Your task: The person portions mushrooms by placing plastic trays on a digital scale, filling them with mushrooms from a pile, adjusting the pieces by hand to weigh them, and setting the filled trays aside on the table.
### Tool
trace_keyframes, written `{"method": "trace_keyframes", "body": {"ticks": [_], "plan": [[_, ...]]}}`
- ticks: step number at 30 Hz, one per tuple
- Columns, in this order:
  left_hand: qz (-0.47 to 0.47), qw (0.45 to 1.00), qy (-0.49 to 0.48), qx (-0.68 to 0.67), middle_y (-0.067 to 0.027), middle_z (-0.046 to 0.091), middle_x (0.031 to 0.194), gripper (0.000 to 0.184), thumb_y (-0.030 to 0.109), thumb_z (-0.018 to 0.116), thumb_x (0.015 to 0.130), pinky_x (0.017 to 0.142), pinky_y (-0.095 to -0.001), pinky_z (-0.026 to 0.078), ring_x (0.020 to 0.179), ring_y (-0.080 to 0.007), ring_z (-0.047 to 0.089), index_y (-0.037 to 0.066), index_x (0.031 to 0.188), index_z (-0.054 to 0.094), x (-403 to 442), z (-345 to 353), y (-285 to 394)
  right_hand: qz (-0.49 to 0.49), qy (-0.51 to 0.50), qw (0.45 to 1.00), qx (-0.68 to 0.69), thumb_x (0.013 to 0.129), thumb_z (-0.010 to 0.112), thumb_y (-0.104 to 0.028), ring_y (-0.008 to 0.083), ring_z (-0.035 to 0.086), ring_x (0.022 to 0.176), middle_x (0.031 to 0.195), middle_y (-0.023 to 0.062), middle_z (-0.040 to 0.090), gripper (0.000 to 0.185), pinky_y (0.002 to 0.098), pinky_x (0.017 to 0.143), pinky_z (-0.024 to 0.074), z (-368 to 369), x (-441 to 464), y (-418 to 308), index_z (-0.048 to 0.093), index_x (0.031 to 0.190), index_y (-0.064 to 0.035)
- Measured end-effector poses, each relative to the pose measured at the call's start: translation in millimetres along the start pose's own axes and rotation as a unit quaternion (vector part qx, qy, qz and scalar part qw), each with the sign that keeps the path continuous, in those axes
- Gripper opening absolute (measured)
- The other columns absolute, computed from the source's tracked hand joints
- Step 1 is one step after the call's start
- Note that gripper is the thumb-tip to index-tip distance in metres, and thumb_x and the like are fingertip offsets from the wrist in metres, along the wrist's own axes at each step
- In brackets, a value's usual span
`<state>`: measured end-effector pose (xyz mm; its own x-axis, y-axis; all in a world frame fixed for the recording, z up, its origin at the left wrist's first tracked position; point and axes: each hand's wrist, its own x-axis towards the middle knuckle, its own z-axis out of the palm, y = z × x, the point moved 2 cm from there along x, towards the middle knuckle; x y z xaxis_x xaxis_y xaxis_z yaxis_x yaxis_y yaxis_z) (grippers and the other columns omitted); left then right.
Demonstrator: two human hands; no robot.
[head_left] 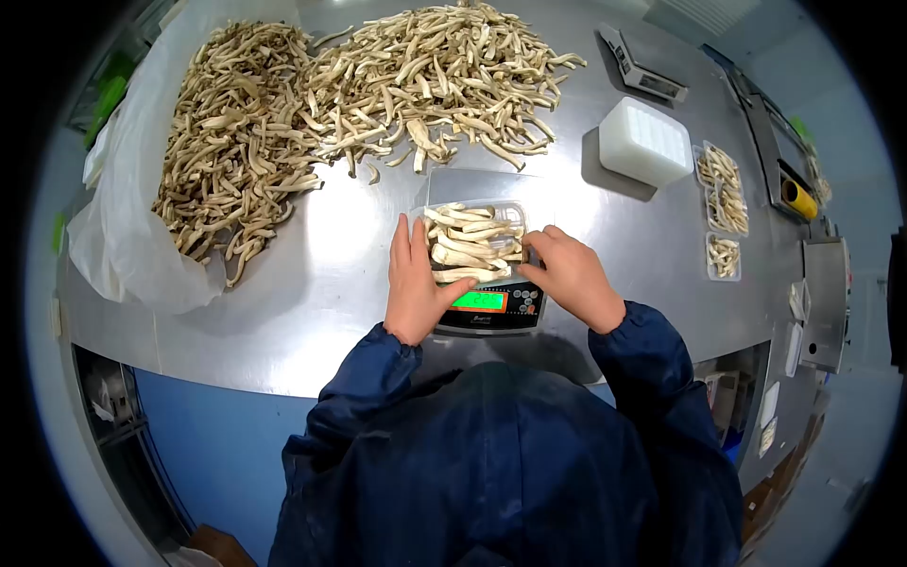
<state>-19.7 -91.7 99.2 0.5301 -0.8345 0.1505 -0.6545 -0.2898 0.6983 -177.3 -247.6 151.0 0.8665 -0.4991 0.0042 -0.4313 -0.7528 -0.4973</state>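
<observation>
Thumb and fingers of the left hand [414,288] stand wide apart at the left end of a clear tray [516,215] of pale mushrooms [468,248]; the right hand [574,274] curls at its right end, grip indiscernible. The tray rests on a digital scale [487,319]. Beyond lies a loose mushroom heap [444,71]; rightward, stacked white containers [645,142] and filled trays [726,208].

A clear plastic tray [516,215] sits on a dark scale [487,319], whose display [480,300] glows green. Slender, cream-coloured mushrooms [468,248] (some a little curved) fill the tray, lying side by side, mostly left to right.
</observation>
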Motion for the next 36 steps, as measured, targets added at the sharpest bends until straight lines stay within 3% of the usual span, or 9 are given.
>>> {"method": "trace_keyframes", "body": {"ticks": [5,6,9,14,20,23,25,31,36], "plan": [[0.017,0.999,0.001,0.040,-0.0293,0.018,0.146,0.106,0.039,0.081,0.065,0.108,-0.0477,0.024,0.134,-0.0431,0.023,-0.003,0.142,0.021,2.4,-5.1,5.0,-0.069,0.082,0.994,0.016,0.077,0.067,-0.018,0.0298,0.058,0.078,0.084,0.0102,0.057,0.026,0.0392,0.064,0.0488,-13.9,19.4,-12.0,0.060,0.098,-0.0048],[0.027,0.999,-0.002,0.042,-0.0287,0.019,0.146,0.105,0.039,0.081,0.065,0.107,-0.0487,0.023,0.134,-0.0427,0.022,-0.003,0.142,0.022,4.1,-5.4,6.1,-0.057,0.052,0.997,0.022,0.079,0.066,-0.017,0.0295,0.058,0.085,0.088,0.0094,0.059,0.025,0.0369,0.071,0.0480,-11.4,26.3,-15.7,0.061,0.100,-0.0046],[0.044,0.998,-0.005,0.052,-0.0267,0.019,0.147,0.106,0.043,0.081,0.063,0.105,-0.0542,0.022,0.136,-0.0414,0.021,0.000,0.142,0.024,8.1,-4.2,5.4,-0.159,0.088,0.982,0.053,0.077,0.065,-0.014,0.0311,0.056,0.088,0.089,0.0108,0.057,0.022,0.0390,0.076,0.0470,5.1,46.4,-19.7,0.061,0.095,-0.0028],[0.041,0.996,-0.010,0.073,-0.0248,0.019,0.147,0.108,0.050,0.079,0.062,0.104,-0.0606,0.020,0.137,-0.0403,0.019,0.002,0.142,0.025,9.8,-2.1,2.2,-0.174,0.070,0.982,0.006,0.076,0.062,-0.010,0.0310,0.054,0.084,0.083,0.0111,0.053,0.011,0.0406,0.074,0.0455,17.9,55.3,-19.3,0.056,0.081,-0.0026],[0.031,0.993,-0.032,0.109,-0.0223,0.020,0.148,0.108,0.051,0.079,0.062,0.104,-0.0619,0.019,0.138,-0.0389,0.017,0.002,0.142,0.026,10.5,-5.1,5.8,-0.172,-0.054,0.983,0.036,0.074,0.060,-0.012,0.0311,0.057,0.078,0.076,0.0115,0.057,0.011,0.0399,0.069,0.0465,1.6,67.2,-4.1,0.056,0.079,-0.0034],[0.034,0.992,-0.046,0.114,-0.0208,0.020,0.149,0.107,0.052,0.078,0.062,0.105,-0.0618,0.017,0.139,-0.0383,0.017,0.002,0.141,0.026,11.4,-8.8,6.8,-0.064,-0.104,0.987,0.103,0.073,0.060,-0.013,0.0307,0.057,0.076,0.074,0.0119,0.058,0.012,0.0391,0.067,0.0461,-10.8,70.4,-1.1,0.055,0.080,-0.0034],[0.041,0.991,-0.060,0.111,-0.0197,0.020,0.150,0.106,0.052,0.078,0.063,0.106,-0.0615,0.016,0.139,-0.0380,0.017,0.001,0.141,0.027,12.3,-9.9,6.6,-0.098,-0.113,0.987,0.055,0.076,0.061,-0.013,0.0290,0.058,0.072,0.075,0.0105,0.059,0.012,0.0375,0.064,0.0464,-2.3,70.6,7.0,0.057,0.081,-0.0033],[0.075,0.991,-0.060,0.098,-0.0207,0.026,0.146,0.101,0.058,0.072,0.067,0.108,-0.0597,0.009,0.138,-0.0383,0.019,0.001,0.139,0.030,13.4,-8.5,4.1,-0.171,0.020,0.984,0.048,0.077,0.063,-0.014,0.0330,0.055,0.087,0.088,0.0127,0.057,0.017,0.0410,0.076,0.0459,-1.0,77.5,-5.0,0.061,0.092,-0.0060],[0.099,0.987,-0.040,0.117,-0.0175,0.031,0.144,0.094,0.061,0.066,0.072,0.104,-0.0633,0.015,0.137,-0.0350,0.022,-0.001,0.136,0.036,9.0,-12.2,3.6,-0.257,-0.023,0.966,-0.031,0.076,0.064,-0.014,0.0312,0.057,0.086,0.086,0.0109,0.057,0.019,0.0404,0.075,0.0474,15.9,99.8,-26.2,0.063,0.094,-0.0065]]}}
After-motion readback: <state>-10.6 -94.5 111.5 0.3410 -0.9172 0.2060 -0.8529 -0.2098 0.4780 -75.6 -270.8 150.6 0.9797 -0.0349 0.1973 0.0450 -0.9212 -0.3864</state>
